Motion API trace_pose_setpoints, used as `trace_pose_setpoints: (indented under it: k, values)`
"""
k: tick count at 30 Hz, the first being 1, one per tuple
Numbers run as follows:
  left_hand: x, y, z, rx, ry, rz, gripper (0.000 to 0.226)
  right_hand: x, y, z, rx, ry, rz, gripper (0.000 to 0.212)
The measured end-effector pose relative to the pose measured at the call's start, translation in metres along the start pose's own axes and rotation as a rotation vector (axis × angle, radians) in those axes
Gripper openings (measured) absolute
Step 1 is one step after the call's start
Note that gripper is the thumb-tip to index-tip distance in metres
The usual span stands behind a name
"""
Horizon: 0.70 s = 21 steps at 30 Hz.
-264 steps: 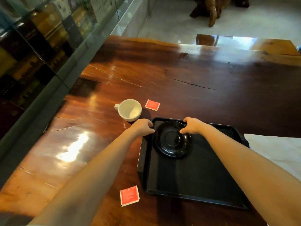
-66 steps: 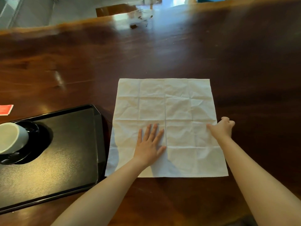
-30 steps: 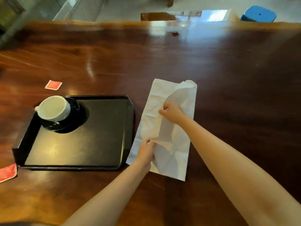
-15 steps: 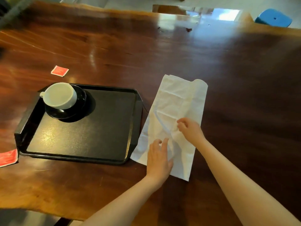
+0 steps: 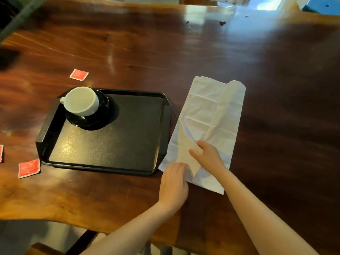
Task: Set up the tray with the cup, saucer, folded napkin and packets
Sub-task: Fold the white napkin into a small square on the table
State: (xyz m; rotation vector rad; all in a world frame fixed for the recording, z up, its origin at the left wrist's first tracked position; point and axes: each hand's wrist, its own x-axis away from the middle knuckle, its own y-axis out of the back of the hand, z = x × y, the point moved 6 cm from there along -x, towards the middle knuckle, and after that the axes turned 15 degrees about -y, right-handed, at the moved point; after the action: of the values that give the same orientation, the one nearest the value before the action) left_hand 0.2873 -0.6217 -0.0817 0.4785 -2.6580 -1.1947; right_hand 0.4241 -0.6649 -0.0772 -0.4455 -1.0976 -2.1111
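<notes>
A white napkin (image 5: 211, 115), folded roughly in half lengthwise and creased, lies on the table just right of the black tray (image 5: 110, 144). My left hand (image 5: 173, 183) rests flat on its near left corner. My right hand (image 5: 208, 156) pinches a loose inner flap near the napkin's lower middle. The white cup (image 5: 81, 101) stands on the black saucer (image 5: 88, 116) in the tray's far left corner. One red packet (image 5: 79, 74) lies beyond the tray, another red packet (image 5: 29, 168) by its near left corner, and a third packet (image 5: 1, 153) is cut off at the left edge.
The dark wooden table (image 5: 202, 43) stretches far and right, glossy with window glare. Its near edge (image 5: 55, 218) runs close below the tray. A blue stool (image 5: 323, 6) shows past the far right corner.
Since half a second ago both hands have shifted toward the napkin's near end: the left now lies on the corner and the right grips a flap. The view moved slightly left.
</notes>
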Motion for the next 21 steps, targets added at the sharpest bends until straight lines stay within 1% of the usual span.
trace_pose_setpoints:
  k: [1,3,5,7,11,15,17,19,21]
  values:
    - [0.005,-0.004,-0.002,-0.024,-0.032,0.039,0.049,0.003,0.003,-0.002,-0.021,0.003,-0.038,0.020]
    - [0.015,-0.015,-0.004,-0.011,-0.029,0.098,0.055,0.011,0.010,-0.006,-0.077,-0.005,-0.075,0.013]
    - [0.022,-0.025,-0.012,0.036,-0.030,0.138,0.058,0.018,0.012,-0.010,-0.124,-0.024,-0.064,0.004]
    - [0.025,-0.034,-0.023,0.100,-0.042,0.171,0.058,0.025,0.012,-0.014,-0.112,-0.033,-0.059,0.002]
    - [0.031,-0.017,-0.012,0.211,0.022,0.107,0.054,0.034,-0.003,-0.023,-0.087,-0.060,-0.053,0.004]
    - [0.044,0.012,0.027,0.230,0.163,0.006,0.049,0.036,-0.042,-0.023,-0.131,-0.077,0.061,0.007]
    - [0.046,0.017,0.038,0.274,0.240,-0.023,0.047,0.037,-0.059,-0.022,-0.067,-0.045,0.102,0.010]
    - [0.042,0.018,0.043,0.323,0.277,-0.049,0.045,0.039,-0.065,-0.024,-0.009,-0.018,0.071,0.017]
    - [0.038,0.014,0.044,0.378,0.316,-0.076,0.044,0.042,-0.062,-0.027,0.022,0.014,-0.014,0.021]
